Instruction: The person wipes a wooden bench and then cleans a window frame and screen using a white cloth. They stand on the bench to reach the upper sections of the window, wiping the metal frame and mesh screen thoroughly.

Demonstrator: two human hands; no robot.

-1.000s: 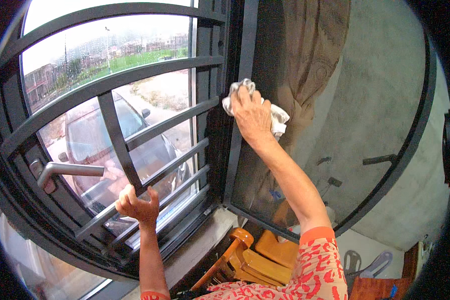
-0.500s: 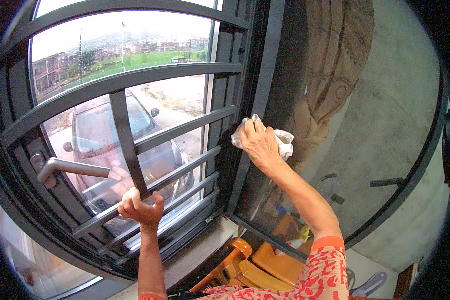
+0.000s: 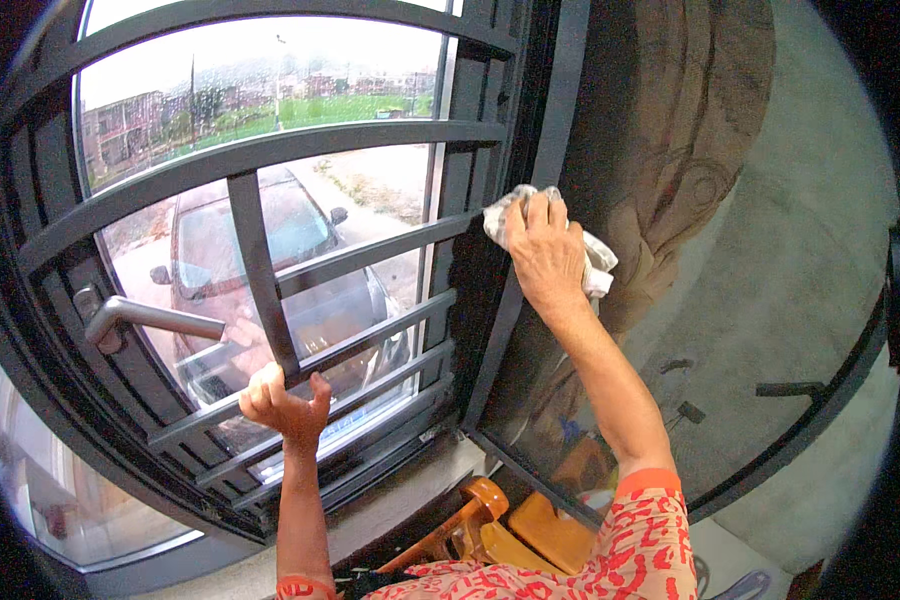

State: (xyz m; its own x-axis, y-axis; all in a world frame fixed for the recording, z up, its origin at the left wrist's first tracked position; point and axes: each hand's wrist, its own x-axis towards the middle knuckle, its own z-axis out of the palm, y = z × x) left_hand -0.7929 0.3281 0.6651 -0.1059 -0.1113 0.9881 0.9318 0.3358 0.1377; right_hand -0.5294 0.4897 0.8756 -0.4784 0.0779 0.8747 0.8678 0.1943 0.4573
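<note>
My right hand (image 3: pixel 550 255) presses a crumpled white cloth (image 3: pixel 598 262) against the frame edge of the dark screen panel (image 3: pixel 660 330) that stands swung out on the right. Its fingers bend over the cloth. Lower left, my left hand (image 3: pixel 282 402) grips a dark grey window bar (image 3: pixel 192 425) near where an upright bar meets it, fingers curled round and thumb raised. The grey window handle (image 3: pixel 160 318) sits on the frame above and left of that hand.
Beyond the glass a dark car (image 3: pixel 255 235) is parked outside. A brown patterned curtain (image 3: pixel 705 130) hangs behind the screen panel. Below are a stone sill (image 3: pixel 425 488) and an orange wooden chair (image 3: pixel 485 497). The panel carries a dark handle (image 3: pixel 790 389) at its right edge.
The window and panel sit slightly further right in view. My right hand with the cloth is a little higher relative to the frame. My left hand keeps its grip on the bar.
</note>
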